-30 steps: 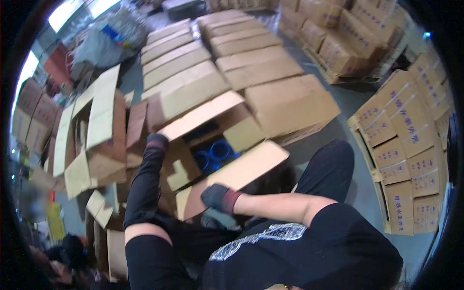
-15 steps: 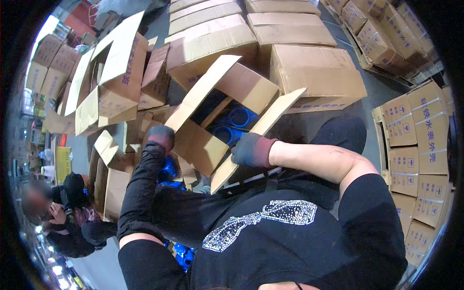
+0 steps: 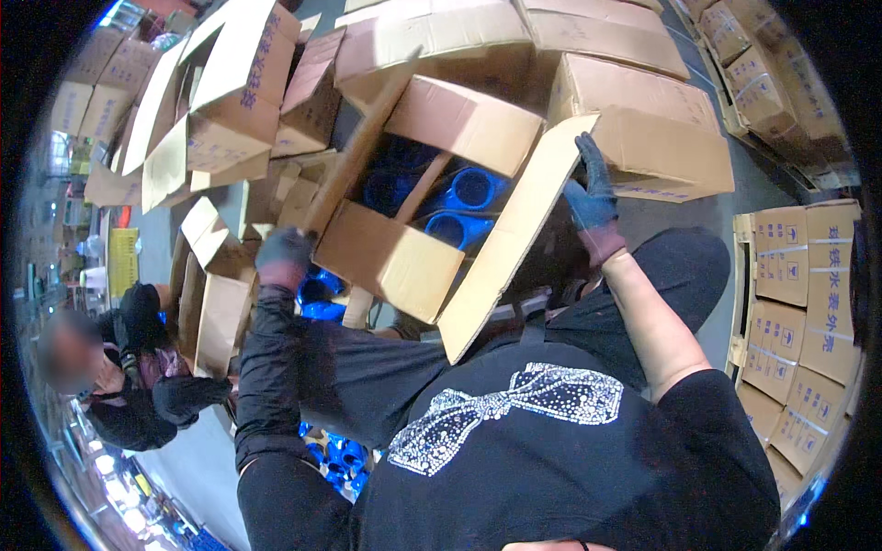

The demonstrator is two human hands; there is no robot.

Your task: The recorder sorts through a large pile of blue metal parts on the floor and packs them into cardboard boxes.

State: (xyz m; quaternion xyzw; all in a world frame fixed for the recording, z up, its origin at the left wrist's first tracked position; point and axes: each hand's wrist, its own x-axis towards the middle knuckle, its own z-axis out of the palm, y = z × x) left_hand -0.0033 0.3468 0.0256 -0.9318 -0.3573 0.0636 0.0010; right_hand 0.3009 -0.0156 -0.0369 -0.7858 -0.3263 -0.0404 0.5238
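Note:
An opened cardboard carton point(image 3: 390, 262) stands before me, its flaps raised. Inside, a strip of cardboard divides blue ring-ended metal parts point(image 3: 474, 188), several of them visible. My right hand point(image 3: 595, 197), in a dark glove with a maroon cuff, lies with fingers stretched along the outer face of the carton's right flap point(image 3: 524, 239). At the near end of the left flap point(image 3: 363, 147) is my gloved left hand point(image 3: 285, 257). Its fingers are blurred and partly hidden, so their grip does not show.
Closed cartons point(image 3: 634, 124) stand beyond, and another open carton point(image 3: 230, 101) is at the far left. Strapped cartons point(image 3: 827, 285) are stacked on a pallet at right. More blue parts point(image 3: 344, 459) lie by my left side. A seated person point(image 3: 138, 367) is at left.
My right hand has moved from the right flap's near part to its far outer side, fingers now stretched. The left flap has swung more upright, and my left hand sits slightly lower and farther left.

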